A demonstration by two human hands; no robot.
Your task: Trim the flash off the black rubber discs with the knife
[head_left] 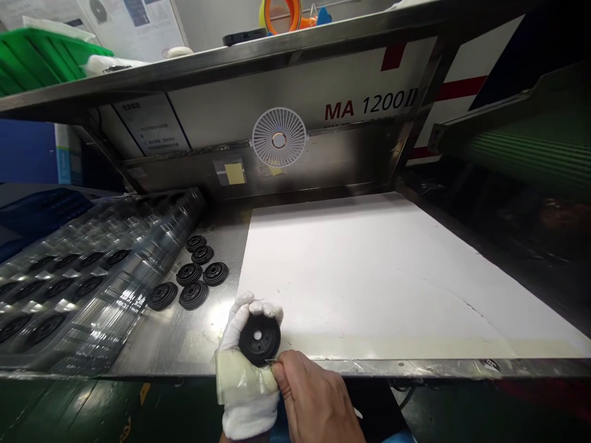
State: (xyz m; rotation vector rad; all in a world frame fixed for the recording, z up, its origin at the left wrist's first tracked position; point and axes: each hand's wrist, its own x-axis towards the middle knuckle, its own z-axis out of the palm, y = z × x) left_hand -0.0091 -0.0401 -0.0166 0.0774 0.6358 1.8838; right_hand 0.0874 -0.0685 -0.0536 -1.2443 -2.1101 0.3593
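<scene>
A black round disc [249,344] with a small centre hole lies in my left hand [240,375], which wears a white glove with clear tape round the palm and wrist. The gloved fingers curl over the disc's far and left edges. My bare right hand [314,394] is pinched at the disc's lower right edge. A thin metallic tip shows between its fingers and touches or nearly touches the rim; the rest of that tool is hidden. Several ridged black discs [194,295] lie on the metal bench to the left.
Stacked clear plastic trays [133,277] with black discs fill the left side. A white sheet [360,277] covers the bench's middle and right. Behind stands a small white fan [278,138], below a metal shelf [203,64] with a green bin [46,58].
</scene>
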